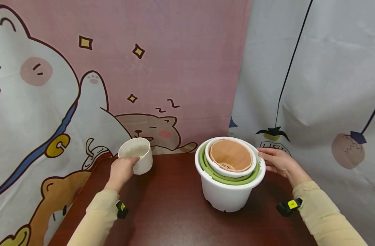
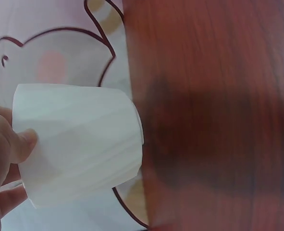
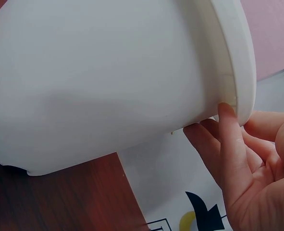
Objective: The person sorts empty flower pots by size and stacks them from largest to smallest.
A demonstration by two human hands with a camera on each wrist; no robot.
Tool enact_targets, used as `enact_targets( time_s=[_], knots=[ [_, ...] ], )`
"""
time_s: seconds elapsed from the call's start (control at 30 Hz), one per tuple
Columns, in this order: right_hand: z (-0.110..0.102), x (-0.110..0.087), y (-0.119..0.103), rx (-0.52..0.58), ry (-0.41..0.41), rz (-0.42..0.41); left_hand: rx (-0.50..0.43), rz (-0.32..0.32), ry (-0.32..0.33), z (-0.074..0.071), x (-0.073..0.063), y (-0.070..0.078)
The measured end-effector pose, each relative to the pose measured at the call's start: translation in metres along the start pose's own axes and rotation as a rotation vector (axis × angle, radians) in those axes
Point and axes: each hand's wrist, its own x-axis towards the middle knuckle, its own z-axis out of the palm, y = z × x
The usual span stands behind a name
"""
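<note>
My left hand point(image 1: 122, 171) grips the near rim of a small cream flowerpot point(image 1: 144, 163), thumb on one side of its wall and fingers on the other. In the left wrist view that pot point(image 2: 79, 139) shows its smooth outer side. At the right stands a large white flowerpot point(image 1: 225, 194) with smaller pots nested inside: a green pot point(image 1: 231, 181), a white one point(image 1: 208, 155) and an orange one point(image 1: 231, 153) innermost, with holes in its bottom. My right hand point(image 1: 279, 161) holds the large pot's right rim, fingers under the lip in the right wrist view.
The pots are over a dark red-brown wooden table point(image 1: 172, 201). Behind it hangs a pink and white cloth point(image 1: 187, 68) printed with cartoon animals, with a grey-white part point(image 1: 322, 68) on the right.
</note>
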Motion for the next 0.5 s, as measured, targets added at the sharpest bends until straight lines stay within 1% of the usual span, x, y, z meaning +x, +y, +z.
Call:
enact_targets(
  time_s=[0.3, 0.4, 0.5],
  knots=[
    [-0.001, 0.0, 0.001, 0.0, -0.008, -0.006, -0.043, 0.114, 0.134, -0.015, 0.011, 0.019],
    [-0.001, 0.0, 0.001, -0.006, -0.008, -0.012, -0.047, 0.151, 0.16, -0.02, 0.016, 0.026],
    [0.0, 0.0, 0.0, -0.011, -0.004, -0.018, -0.057, 0.177, 0.173, -0.026, 0.021, 0.033]
  ],
)
